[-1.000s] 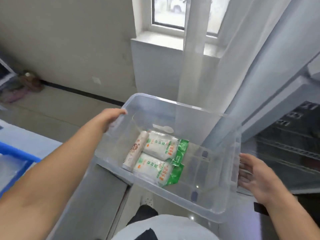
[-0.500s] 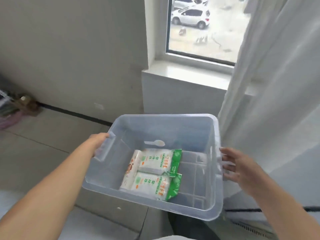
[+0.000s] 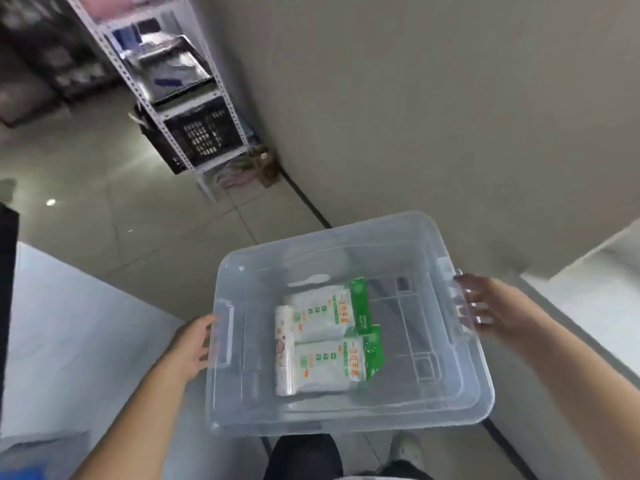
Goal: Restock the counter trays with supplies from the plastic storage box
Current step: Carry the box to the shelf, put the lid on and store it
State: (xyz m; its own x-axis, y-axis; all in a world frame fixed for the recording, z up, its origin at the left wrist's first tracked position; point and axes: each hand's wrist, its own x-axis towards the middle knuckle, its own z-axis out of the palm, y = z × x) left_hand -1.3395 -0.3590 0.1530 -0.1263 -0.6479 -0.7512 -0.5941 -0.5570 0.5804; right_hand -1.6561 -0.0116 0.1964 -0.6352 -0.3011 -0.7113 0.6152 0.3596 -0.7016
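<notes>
So the clear box [image 3: 346, 415] is up in the air, carried by both hands. Left hand [image 3: 188, 344] has its grip wrapped on the box's left handle, fingers tucked under the lip so you mostly see the back of the hand. Right hand [image 3: 485, 308] has its grip on the right handle, fingers [image 3: 465, 301] curled over the rim and showing through the plastic.

Between the two grips, a bit closer to the left one, sit the supplies on the box floor: two white-and-green packets [image 3: 327, 337] side by side, one farther from the body and one nearer, touching each other. A white roll [image 3: 284, 351] lies right along their left edges, on the left grip's side. Just past the far packet there's a small white spoon [image 3: 310, 280]. The half of the box toward the right grip shows only the ribbed bottom.

Out past the left grip there's a pale desk [image 3: 69, 323], below box level. Way beyond the box, against the wall, a metal shelf [image 3: 166, 81] with a black crate [image 3: 201, 133] on a low level. Blurry there, can't make out the rest.
</notes>
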